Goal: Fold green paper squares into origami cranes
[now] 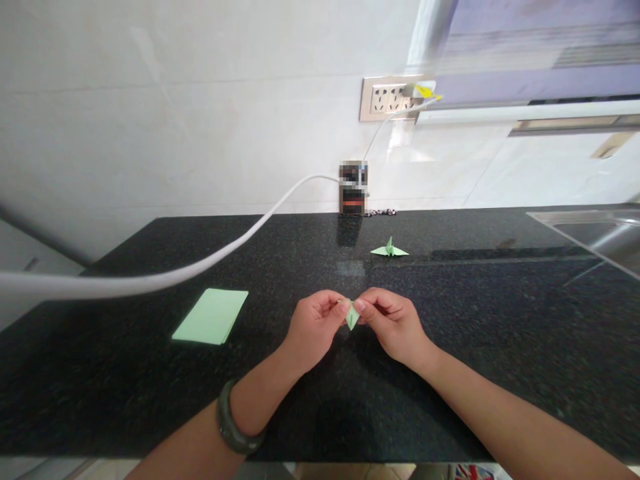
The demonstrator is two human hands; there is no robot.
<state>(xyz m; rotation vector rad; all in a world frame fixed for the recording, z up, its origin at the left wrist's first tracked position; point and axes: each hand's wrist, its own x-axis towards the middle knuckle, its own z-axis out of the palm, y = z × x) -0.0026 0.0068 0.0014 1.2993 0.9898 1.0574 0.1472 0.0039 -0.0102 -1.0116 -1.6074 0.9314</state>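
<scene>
Between my two hands is a small folded piece of light green paper (353,316), its pointed end facing down toward me. My left hand (316,325) pinches its left side between thumb and fingers. On the other side, my right hand (395,320) grips it the same way, thumb on top. The upper part of the folded paper is hidden behind my fingers. Beyond my hands, a finished green paper crane (390,250) stands with its wings spread. To the left lies a stack of green paper sheets (211,317).
The dark speckled countertop (125,387) meets a pale tiled wall (200,120). A white cable (235,250) arches across the left side to a blurred-out object (353,189) against the wall. A wall socket (385,100) is above. A metal sink (615,233) sits at far right.
</scene>
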